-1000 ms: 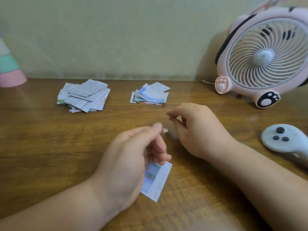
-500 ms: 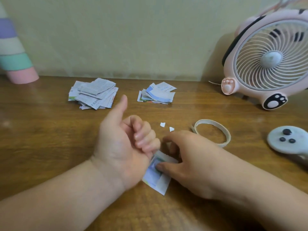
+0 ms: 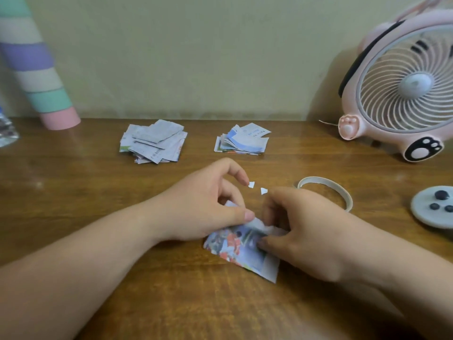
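A small printed paper card (image 3: pixel 241 251) with a colourful picture lies on the wooden table (image 3: pixel 73 192) in front of me. My left hand (image 3: pixel 208 204) pinches its upper edge between thumb and fingers, the index finger raised. My right hand (image 3: pixel 301 231) holds the card's right side, thumb pressed on the picture, fingers curled over the top edge. Two tiny white paper scraps (image 3: pixel 257 188) lie just beyond the fingertips.
Two piles of paper cards sit further back: a greyish pile (image 3: pixel 153 141) and a bluish pile (image 3: pixel 242 141). A tape ring (image 3: pixel 326 191) lies right of my hands, a grey controller (image 3: pixel 434 209) at far right, a pink fan (image 3: pixel 404 89) behind, a striped cone (image 3: pixel 34 67) at left.
The card now lies flat with more of its picture showing. My left hand unfolded from a fist to pinch its top edge; my right hand shifted onto its right side.
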Available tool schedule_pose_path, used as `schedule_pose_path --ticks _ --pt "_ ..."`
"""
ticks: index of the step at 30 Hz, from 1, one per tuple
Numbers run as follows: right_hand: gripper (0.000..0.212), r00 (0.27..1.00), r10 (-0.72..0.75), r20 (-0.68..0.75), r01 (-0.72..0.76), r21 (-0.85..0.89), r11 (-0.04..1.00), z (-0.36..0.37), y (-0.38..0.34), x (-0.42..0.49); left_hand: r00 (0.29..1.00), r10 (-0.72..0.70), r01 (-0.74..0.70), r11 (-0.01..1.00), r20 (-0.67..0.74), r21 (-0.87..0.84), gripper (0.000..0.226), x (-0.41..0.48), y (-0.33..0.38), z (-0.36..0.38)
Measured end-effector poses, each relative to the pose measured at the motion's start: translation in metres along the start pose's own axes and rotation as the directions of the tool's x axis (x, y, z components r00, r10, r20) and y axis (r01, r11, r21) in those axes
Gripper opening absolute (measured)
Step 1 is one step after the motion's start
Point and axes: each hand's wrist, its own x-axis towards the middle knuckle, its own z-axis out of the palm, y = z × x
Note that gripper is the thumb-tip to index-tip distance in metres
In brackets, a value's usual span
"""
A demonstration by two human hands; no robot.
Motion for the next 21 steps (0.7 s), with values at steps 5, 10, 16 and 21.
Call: schedule_pose_path --ticks 5,10,16,21 --pt "0.035 0.998 0.016 -0.064 0.01 0.391 0.92 -0.007 0.016 0.012 0.983 -0.031 -0.046 0.912 -0.18 -0.408 0.049 0.002 -0.004 -0.003" --pt "0.039 0.971 0.14 -0.194 0.089 0.835 0.543 -0.023 0.022 0.017 0.951 -0.045 -0.118 0.862 -0.306 -0.493 0.041 0.003 0.002 0.007" --pt "0.05 0.989 0.15 -0.002 -0.035 0.97 0.239 -0.011 0.012 0.015 0.889 -0.094 -0.206 0.793 -0.449 -0.574 0.037 0.003 0.01 0.024" --pt "0.03 0.976 0.195 0.091 -0.134 0.966 0.22 0.003 0.001 0.013 0.89 -0.036 -0.245 0.803 -0.455 -0.543 0.033 -0.001 0.016 0.03"
